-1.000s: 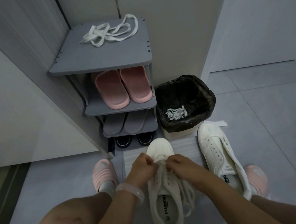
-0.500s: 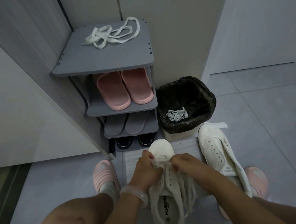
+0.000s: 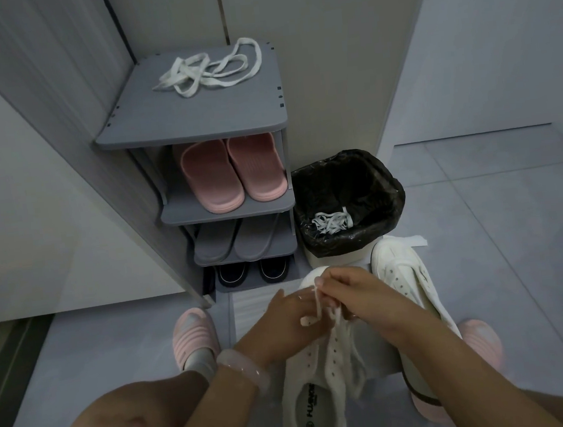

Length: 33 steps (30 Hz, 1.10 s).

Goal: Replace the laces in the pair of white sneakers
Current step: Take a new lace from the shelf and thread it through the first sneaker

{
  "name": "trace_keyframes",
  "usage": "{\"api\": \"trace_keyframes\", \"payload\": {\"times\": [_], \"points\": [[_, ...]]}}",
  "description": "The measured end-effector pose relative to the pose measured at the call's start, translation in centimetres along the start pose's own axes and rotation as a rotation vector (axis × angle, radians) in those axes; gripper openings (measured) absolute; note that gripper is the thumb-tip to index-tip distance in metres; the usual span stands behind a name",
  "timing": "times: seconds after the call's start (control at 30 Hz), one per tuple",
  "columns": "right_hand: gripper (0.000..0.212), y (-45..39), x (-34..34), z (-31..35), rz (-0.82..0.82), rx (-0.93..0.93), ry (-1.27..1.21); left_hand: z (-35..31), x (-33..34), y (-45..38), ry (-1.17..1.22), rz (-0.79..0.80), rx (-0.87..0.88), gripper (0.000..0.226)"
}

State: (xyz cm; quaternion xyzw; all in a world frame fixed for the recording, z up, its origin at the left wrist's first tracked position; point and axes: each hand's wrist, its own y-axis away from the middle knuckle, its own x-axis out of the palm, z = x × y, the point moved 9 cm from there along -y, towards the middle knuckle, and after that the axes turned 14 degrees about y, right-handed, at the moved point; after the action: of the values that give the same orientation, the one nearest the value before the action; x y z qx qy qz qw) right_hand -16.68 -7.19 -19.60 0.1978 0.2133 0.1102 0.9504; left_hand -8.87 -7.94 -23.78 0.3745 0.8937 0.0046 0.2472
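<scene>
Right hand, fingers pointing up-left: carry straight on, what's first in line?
Probably the left hand: the right hand pinches the lace and its fingertips already nearly meet the left's over the sneaker. Depth unclear.

Both hands (image 3: 320, 307) pinch a lace (image 3: 317, 301) over the near sneaker (image 3: 319, 392).

The only lettering sits on the insole of the near white sneaker (image 3: 319, 392): a dark printed brand word running lengthwise along the heel end, starting "HU" (the rest is too blurred to read), with a small round mark just below it. Nothing else carries readable text.
</scene>
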Motion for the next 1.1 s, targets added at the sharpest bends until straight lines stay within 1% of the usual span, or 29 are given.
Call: {"api": "trace_keyframes", "payload": {"times": [0.03,0.07,0.13,0.17,0.23,0.3,0.4,0.47,0.5,0.57,0.63,0.7,0.73,0.77,0.8,0.83,0.87,0.9,0.93,0.97,1.0,1.03,1.1], "points": [[0.034,-0.1,0.1,0.1,-0.01,-0.011,0.011,-0.5,0.0,0.0,0.091,0.013,-0.018,0.044],[0.032,-0.3,0.0,0.2,-0.037,-0.026,0.062,-1.1,-0.2,0.0,0.193,0.003,-0.023,0.037],[0.022,-0.6,-1.2,0.5,-0.146,-0.062,0.196,-1.6,-0.9,-0.2,0.352,-0.046,-0.04,0.015],[0.018,-0.6,-1.9,0.6,-0.203,-0.081,0.218,-1.3,-1.1,-0.2,0.405,-0.066,-0.069,0.016],[0.014,-0.6,-2.5,0.5,-0.257,-0.095,0.138,-0.6,-1.3,-0.2,0.422,-0.082,-0.125,0.021],[0.013,-0.8,-2.2,0.0,-0.252,-0.07,0.004,0.2,-1.8,-0.2,0.418,-0.147,-0.144,0.022],[0.014,-1.1,-1.8,-0.5,-0.251,-0.052,-0.219,1.6,-3.9,0.3,0.537,-0.395,-0.206,0.026],[0.016,-1.1,-2.3,-0.1,-0.28,-0.088,-0.33,1.9,-5.4,0.8,0.541,-0.53,-0.209,0.027],[0.017,-1.0,-2.7,0.2,-0.296,-0.115,-0.357,1.5,-5.9,1.0,0.497,-0.546,-0.197,0.026],[0.02,-0.7,-3.6,0.9,-0.344,-0.162,-0.33,0.5,-6.2,0.9,0.379,-0.508,-0.18,0.022],[0.021,-0.6,-4.3,1.3,-0.387,-0.161,-0.14,-0.7,-6.2,0.7,0.338,-0.458,-0.137,0.021],[0.021,-1.1,-3.6,0.9,-0.339,-0.11,0.227,-1.6,-6.5,0.7,0.378,-0.454,-0.126,0.023],[0.024,-1.3,-2.8,0.2,-0.301,-0.075,0.416,-1.7,-6.8,0.8,0.402,-0.483,-0.132,0.026],[0.029,-1.4,-2.2,-0.5,-0.306,-0.032,0.584,-1.6,-7.3,1.0,0.419,-0.523,-0.148,0.028],[0.031,-1.0,-2.0,-0.7,-0.376,-0.008,0.711,-1.5,-7.8,1.2,0.435,-0.56,-0.159,0.028],[0.028,-0.3,-2.0,-0.2,-0.481,-0.032,0.783,-1.5,-8.1,1.3,0.452,-0.59,-0.172,0.028],[0.024,0.1,-1.6,0.5,-0.547,-0.09,0.787,-1.5,-8.4,1.4,0.473,-0.61,-0.183,0.028],[0.022,0.2,-0.7,1.1,-0.528,-0.166,0.74,-1.5,-8.3,1.4,0.501,-0.609,-0.195,0.028],[0.023,0.0,0.7,1.5,-0.427,-0.219,0.645,-1.5,-8.0,1.3,0.537,-0.584,-0.202,0.027],[0.025,-0.3,2.4,1.5,-0.3,-0.234,0.52,-1.7,-7.4,1.2,0.566,-0.537,-0.201,0.025],[0.027,-0.6,3.7,1.3,-0.196,-0.205,0.406,-2.1,-6.7,1.1,0.578,-0.481,-0.19,0.025],[0.026,-0.8,4.5,1.1,-0.145,-0.175,0.309,-2.5,-6.2,1.1,0.523,-0.423,-0.167,0.027],[0.013,-1.2,4.4,0.8,-0.161,-0.139,0.193,-3.7,-5.9,1.0,0.273,-0.355,-0.047,0.031]]}}
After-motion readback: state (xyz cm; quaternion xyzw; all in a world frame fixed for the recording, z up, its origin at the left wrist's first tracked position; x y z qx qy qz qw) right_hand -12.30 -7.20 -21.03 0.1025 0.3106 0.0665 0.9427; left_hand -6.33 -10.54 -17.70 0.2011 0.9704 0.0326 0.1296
